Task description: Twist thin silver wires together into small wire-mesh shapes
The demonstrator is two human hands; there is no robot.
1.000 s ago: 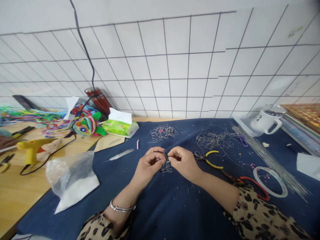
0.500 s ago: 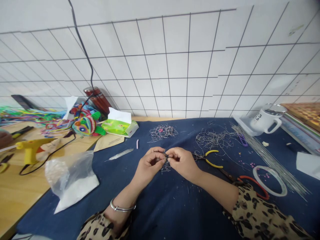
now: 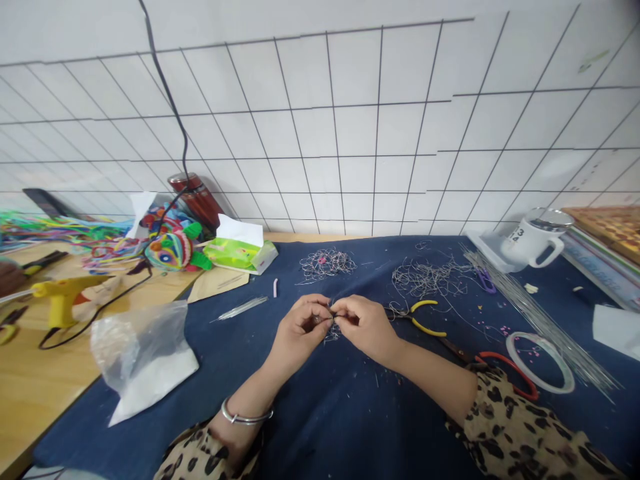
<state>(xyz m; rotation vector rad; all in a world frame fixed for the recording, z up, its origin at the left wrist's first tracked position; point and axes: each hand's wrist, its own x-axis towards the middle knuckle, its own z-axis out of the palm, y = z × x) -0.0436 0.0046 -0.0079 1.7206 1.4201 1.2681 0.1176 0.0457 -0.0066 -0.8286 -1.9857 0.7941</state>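
My left hand (image 3: 303, 328) and my right hand (image 3: 367, 328) meet over the middle of the dark blue cloth (image 3: 320, 413). Thumbs and index fingers of both are pinched together on a small dark piece, probably wire, mostly covered by the fingertips. Just below them some bent thin wire (image 3: 332, 333) shows between the hands; whether it is joined to the pinched piece I cannot tell. Yellow-handled pliers (image 3: 425, 323) lie right beside my right hand. Beyond the hands is a tangle of thin wire (image 3: 327, 265) with a pink bit in it.
Right: another wire tangle (image 3: 427, 277), straight wires (image 3: 545, 327), red-handled scissors (image 3: 515, 373), a clear ring coil (image 3: 567, 380) and a white mug (image 3: 533, 240). Left: a plastic bag (image 3: 145, 360), a tissue pack (image 3: 240, 253), a yellow glue gun (image 3: 63, 300). Another person's hand (image 3: 9, 277) shows at the left edge.
My fingertips have shifted very slightly around the small piece, and less of it shows. The things on the cloth lie as before.
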